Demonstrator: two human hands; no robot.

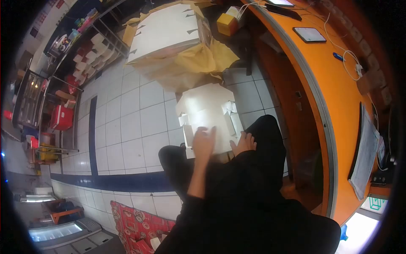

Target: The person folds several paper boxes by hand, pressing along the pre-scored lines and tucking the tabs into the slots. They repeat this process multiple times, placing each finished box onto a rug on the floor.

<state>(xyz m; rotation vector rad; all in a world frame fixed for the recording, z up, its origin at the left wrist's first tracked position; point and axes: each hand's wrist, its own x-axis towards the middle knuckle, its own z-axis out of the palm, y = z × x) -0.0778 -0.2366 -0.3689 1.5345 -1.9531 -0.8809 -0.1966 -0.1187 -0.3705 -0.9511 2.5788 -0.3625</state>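
Note:
A white cardboard box blank (207, 101), with its side flaps partly folded up, lies in front of me between my knees. Over the near part of the blank is my left hand (204, 142), slightly blurred, its fingers apart and pointing away from me. My right hand (244, 144) rests at the near right corner of the blank, by my right knee, with thumb and fingers spread. Folded flaps (230, 108) stand up along the right side, and a matching small flap (184, 120) is raised at the left.
Beyond the blank stands a stack of flat white cardboard (167, 27) in torn brown paper (203, 59). An orange counter (313, 63) with a phone (309, 35) and cables runs along the right. Shelving (65, 97) with a red box (62, 117) stands left on the tiled floor (127, 110).

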